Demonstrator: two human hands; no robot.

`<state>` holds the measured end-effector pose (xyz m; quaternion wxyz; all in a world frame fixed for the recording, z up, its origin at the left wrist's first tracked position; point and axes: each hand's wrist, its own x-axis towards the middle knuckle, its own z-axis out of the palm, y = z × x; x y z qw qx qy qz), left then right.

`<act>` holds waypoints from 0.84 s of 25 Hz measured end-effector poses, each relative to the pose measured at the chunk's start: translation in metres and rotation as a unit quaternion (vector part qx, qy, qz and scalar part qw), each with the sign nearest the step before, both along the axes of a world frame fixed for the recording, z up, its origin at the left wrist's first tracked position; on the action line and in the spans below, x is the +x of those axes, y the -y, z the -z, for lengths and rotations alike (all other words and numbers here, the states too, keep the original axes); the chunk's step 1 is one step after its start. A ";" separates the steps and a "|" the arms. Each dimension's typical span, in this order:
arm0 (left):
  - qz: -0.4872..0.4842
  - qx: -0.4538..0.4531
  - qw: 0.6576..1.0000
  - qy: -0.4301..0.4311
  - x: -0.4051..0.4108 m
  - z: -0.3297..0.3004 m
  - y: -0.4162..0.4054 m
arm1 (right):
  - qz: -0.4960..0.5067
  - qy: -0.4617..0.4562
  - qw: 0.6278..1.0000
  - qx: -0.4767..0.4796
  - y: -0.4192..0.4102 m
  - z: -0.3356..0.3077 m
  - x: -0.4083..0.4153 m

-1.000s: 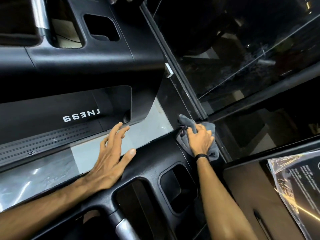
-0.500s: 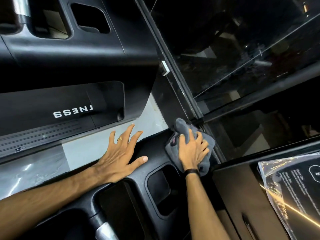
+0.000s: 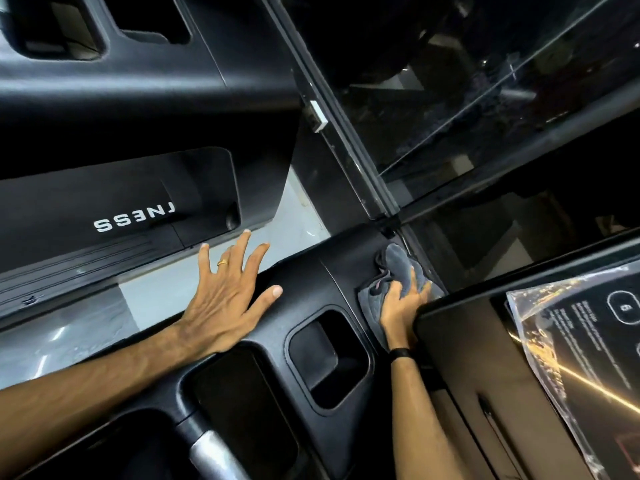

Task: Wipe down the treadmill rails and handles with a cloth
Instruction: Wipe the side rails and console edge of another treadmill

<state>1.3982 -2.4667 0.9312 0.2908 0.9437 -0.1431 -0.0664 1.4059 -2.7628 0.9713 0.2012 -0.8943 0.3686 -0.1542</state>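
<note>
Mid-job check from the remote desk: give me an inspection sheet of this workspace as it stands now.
Surface: black textured plastic treadmill console with a rectangular cutout in it.
Job's things: crumpled grey cloth pressed on the console's right edge.
Clutter: clear plastic-wrapped printed panel at right.
Grippers: left hand flat on the console, fingers spread, gold ring on; right hand grips the cloth, black wristband on, partly hidden behind a dark panel edge.
Cables: nothing seen.
Surroundings: glossy black panel with white lettering, silver handle section, pale floor, dark glass.
</note>
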 end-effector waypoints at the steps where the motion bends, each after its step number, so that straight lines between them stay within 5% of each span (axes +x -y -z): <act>1: 0.003 0.000 1.000 0.001 0.000 0.000 0.001 | -0.020 0.010 1.000 0.007 -0.004 -0.005 -0.016; 12: 0.011 -0.020 1.000 0.009 0.002 0.000 -0.002 | -0.100 -0.225 0.951 -0.185 -0.068 -0.005 -0.118; 17: -0.006 -0.049 0.999 -0.005 0.003 0.000 -0.001 | 0.006 -0.280 0.953 -0.118 -0.111 0.003 -0.151; 21: -0.020 -0.085 0.996 -0.027 0.006 0.002 0.001 | 0.055 -0.225 0.968 -0.102 -0.152 0.011 -0.162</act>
